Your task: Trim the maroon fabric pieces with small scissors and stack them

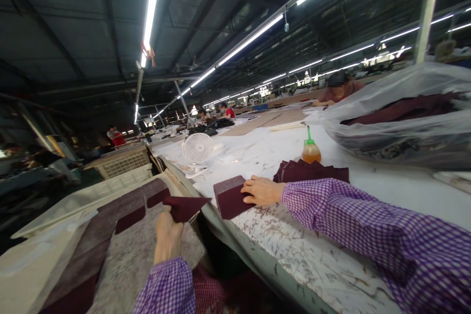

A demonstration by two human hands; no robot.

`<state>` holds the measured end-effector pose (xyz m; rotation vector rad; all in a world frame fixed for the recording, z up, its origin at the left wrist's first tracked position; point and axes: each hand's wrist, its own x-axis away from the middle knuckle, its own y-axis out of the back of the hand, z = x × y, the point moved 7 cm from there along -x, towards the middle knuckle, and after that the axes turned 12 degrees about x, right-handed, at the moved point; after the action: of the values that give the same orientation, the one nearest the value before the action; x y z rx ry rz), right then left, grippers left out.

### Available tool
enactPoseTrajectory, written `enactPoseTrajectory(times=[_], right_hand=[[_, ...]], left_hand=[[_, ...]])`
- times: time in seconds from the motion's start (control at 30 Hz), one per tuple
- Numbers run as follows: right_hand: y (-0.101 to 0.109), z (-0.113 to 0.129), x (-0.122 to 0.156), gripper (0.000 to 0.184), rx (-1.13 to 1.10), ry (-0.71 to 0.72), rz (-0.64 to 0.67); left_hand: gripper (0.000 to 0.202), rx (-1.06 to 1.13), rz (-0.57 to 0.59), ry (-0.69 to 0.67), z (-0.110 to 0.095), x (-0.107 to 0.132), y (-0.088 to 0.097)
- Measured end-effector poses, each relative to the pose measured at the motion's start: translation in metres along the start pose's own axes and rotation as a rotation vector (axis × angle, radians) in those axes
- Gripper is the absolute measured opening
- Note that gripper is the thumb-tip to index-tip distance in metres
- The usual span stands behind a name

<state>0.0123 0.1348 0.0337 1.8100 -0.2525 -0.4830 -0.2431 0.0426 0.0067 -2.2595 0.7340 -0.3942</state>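
Observation:
My left hand point(169, 233) is closed on the near end of a maroon fabric piece point(187, 207), whose pointed tip reaches right toward the table edge. Below it, a row of maroon pieces with greyish bands point(130, 206) lies overlapped on a speckled grey surface. On the white table, my right hand point(263, 190) rests with fingers stretched out over the right side of another maroon piece point(230, 198) with a greyish upper band. Behind my right wrist sits a fanned stack of maroon pieces point(311, 171).
A squeeze bottle with a green cap point(312, 151) stands behind the stack. A small white fan point(197, 148) is near the table's left edge. At right lies a clear plastic bag point(397, 142) holding dark cloth. A person point(340, 89) leans over the table's far side. A gap separates the two work surfaces.

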Motion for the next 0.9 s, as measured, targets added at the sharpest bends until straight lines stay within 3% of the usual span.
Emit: enactPoseTrajectory(times=[0.13, 0.2, 0.3, 0.4, 0.5, 0.6, 0.67, 0.77, 0.9], right_hand=[[0.001, 0.001, 0.002, 0.037, -0.047, -0.036, 0.016], [0.002, 0.000, 0.001, 0.037, -0.093, -0.044, 0.030], [0.006, -0.005, -0.001, 0.032, -0.206, -0.072, 0.050], [0.017, -0.015, 0.007, 0.044, -0.333, -0.171, 0.063], [0.020, -0.023, 0.033, 0.063, -0.744, -0.362, 0.174], [0.015, -0.017, 0.065, 0.069, -1.120, -0.475, 0.330], [0.014, -0.018, 0.080, 0.076, -1.085, -0.450, 0.334], [0.011, -0.025, 0.093, 0.073, -1.008, -0.344, 0.255], [-0.001, -0.028, 0.103, 0.072, -1.120, -0.240, 0.225]], left_hand=[[0.003, -0.006, -0.024, -0.219, -0.017, 0.035, -0.009], [0.007, -0.090, 0.063, -0.328, -0.018, 0.062, -0.025], [0.019, -0.355, 0.307, -0.400, -0.003, 0.103, -0.053], [0.026, -0.614, 0.552, -0.391, 0.028, 0.139, -0.070], [0.027, -0.764, 0.703, -0.363, 0.055, 0.169, -0.076], [0.028, -0.827, 0.846, -0.344, 0.066, 0.199, -0.081], [0.030, -0.823, 0.964, -0.252, 0.067, 0.216, -0.084], [0.036, -0.772, 1.038, -0.141, 0.059, 0.224, -0.089], [0.028, -0.855, 0.986, -0.310, 0.053, 0.200, -0.102]])
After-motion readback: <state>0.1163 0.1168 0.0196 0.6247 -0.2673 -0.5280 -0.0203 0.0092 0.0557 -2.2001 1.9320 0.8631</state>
